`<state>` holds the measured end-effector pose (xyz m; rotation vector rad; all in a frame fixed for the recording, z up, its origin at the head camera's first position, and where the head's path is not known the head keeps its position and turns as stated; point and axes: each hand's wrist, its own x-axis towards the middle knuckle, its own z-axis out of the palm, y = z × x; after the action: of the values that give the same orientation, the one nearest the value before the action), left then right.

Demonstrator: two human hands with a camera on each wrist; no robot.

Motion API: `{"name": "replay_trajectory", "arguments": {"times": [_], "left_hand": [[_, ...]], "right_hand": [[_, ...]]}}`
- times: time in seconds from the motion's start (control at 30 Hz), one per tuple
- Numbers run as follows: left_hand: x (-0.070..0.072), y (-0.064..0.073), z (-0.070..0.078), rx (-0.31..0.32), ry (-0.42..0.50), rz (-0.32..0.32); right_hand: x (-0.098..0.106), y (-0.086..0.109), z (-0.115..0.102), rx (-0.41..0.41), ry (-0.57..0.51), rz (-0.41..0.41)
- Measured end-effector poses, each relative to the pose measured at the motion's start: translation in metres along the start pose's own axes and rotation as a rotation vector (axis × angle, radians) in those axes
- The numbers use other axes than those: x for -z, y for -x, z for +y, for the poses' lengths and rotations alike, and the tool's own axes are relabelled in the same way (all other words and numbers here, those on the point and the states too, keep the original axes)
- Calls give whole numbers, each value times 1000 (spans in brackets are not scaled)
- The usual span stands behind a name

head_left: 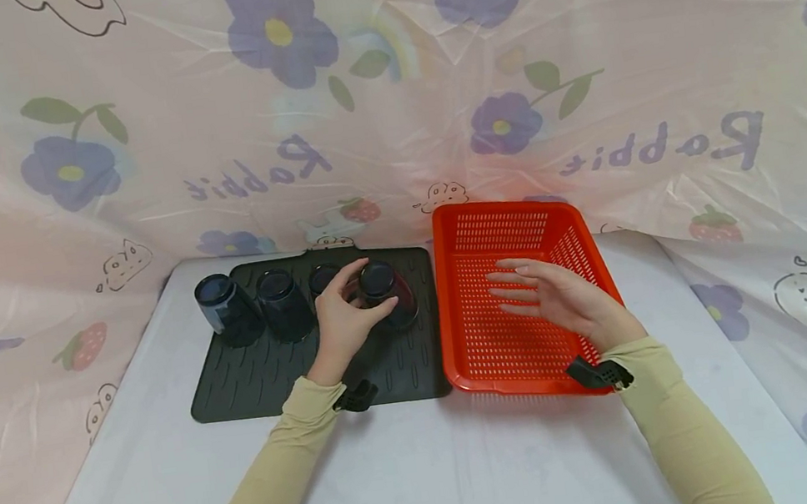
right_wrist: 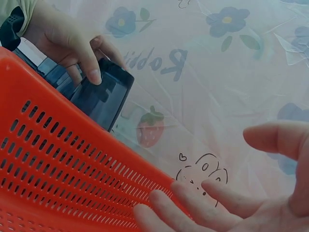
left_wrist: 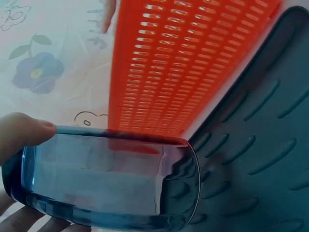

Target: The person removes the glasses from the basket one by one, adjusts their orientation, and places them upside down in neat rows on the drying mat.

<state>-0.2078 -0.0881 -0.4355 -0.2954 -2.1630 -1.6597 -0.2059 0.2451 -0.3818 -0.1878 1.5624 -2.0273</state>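
My left hand (head_left: 345,318) grips a dark blue-tinted drinking glass (head_left: 400,307) near its thick base, thumb on one side and fingers on the other. The glass is upside down over the right part of a dark ribbed drying mat (head_left: 389,384); whether its rim touches the mat, I cannot tell. See-through walls of this glass (left_wrist: 106,179) fill the lower left wrist view. Over the red basket (head_left: 464,379) hangs my right hand (head_left: 560,296), fingers extended and thumb apart, holding nothing.
Three more dark glasses stand upside down on the mat: one at the left edge (head_left: 229,311), one beside it (head_left: 285,308), and one partly hidden behind my left hand (head_left: 322,279). A white table (head_left: 416,477) carries everything, with a flower-patterned sheet (head_left: 387,119) behind.
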Motion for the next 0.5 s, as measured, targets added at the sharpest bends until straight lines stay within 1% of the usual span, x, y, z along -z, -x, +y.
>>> {"name": "replay_trajectory", "arguments": {"times": [0.2, 0.4, 0.5], "left_hand": [[-7, -2, -6, -16, -21, 3], [-12, -2, -9, -6, -11, -1], [-14, -2, -11, -1, -11, -3]], "right_hand": [[0, 0, 0, 1, -15, -5], [0, -2, 1, -2, -17, -17], [-1, -1, 0, -2, -23, -6]]}}
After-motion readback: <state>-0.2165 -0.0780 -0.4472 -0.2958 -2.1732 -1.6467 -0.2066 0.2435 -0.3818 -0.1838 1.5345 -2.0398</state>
